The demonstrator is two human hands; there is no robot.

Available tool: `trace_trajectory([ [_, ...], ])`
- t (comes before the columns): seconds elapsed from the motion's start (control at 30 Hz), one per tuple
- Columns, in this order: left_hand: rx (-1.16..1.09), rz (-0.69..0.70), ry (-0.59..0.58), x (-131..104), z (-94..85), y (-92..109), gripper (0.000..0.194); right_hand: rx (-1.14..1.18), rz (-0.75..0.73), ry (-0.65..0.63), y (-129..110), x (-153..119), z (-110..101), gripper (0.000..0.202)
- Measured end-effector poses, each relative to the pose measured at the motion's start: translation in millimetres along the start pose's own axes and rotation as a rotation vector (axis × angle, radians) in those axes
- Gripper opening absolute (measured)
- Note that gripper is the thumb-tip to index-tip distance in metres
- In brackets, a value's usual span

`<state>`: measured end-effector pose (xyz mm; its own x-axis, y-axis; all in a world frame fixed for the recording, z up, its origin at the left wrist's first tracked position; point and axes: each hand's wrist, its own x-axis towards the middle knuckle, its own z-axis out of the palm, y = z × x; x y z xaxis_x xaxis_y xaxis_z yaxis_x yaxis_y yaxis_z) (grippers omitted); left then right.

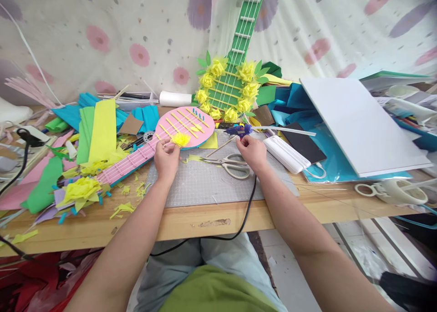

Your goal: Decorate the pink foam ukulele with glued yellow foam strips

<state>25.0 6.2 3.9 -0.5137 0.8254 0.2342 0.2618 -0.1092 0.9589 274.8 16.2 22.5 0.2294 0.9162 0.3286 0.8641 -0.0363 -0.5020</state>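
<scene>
Because the black cord (251, 193) runs over the bench (205, 228) edge by the right forearm, a snag could drag the glue gun, assuming it's the gun's cord. Scissors (235, 165) lie on the cutting mat (191, 184) between the hands, a sleeve-free wrist could brush them. Left hand (166, 161) seems to pinch the yellow paper flower (180, 139) over the near edge of the pink paper guitar (184, 125); squeeze too hard, petals crush, or a slip skews it across the strings. Right hand (252, 152), fingers curled at the blue glue gun (240, 130), can't tell if gripping; if the nozzle's hot, a careless swing could burn fingers or string glue on the pink body. Green guitar (221, 91) behind, its flowers near the gun, could get knocked
</scene>
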Motion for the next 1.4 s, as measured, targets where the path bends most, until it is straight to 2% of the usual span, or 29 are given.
trace_trajectory([
  [0.23, 0.004, 0.0, -0.028, 0.7, -1.9, 1.6, 0.028, -0.005, -0.004, 0.003, 1.3, 0.9, 0.6, 0.034],
  [0.43, 0.052, 0.033, 0.012, 4.0, -6.2, -0.4, 0.026, 0.004, -0.006, -0.001, 3.1, 1.3, 0.5, 0.034],
  [0.8, 0.002, 0.058, -0.046, 3.3, -8.3, -1.5, 0.03, 0.029, -0.021, 0.004, 3.1, 0.9, -0.8, 0.032],
  [0.97, 0.052, 0.092, -0.037, 3.3, -9.0, -2.5, 0.03, 0.034, -0.019, -0.004, 2.8, 0.1, -1.4, 0.032],
  [1.13, 0.063, 0.115, 0.021, 9.0, -11.3, -3.6, 0.026, 0.042, -0.029, 0.004, 3.2, 0.3, -0.6, 0.033],
  [1.3, 0.059, 0.132, 0.155, 18.7, -16.5, -3.7, 0.019, 0.035, -0.048, 0.015, 2.1, -1.6, 2.2, 0.033],
  [1.4, 0.044, 0.169, 0.246, 22.9, -19.3, -2.6, 0.017, 0.052, -0.123, 0.002, -6.0, -3.7, 5.3, 0.031],
])
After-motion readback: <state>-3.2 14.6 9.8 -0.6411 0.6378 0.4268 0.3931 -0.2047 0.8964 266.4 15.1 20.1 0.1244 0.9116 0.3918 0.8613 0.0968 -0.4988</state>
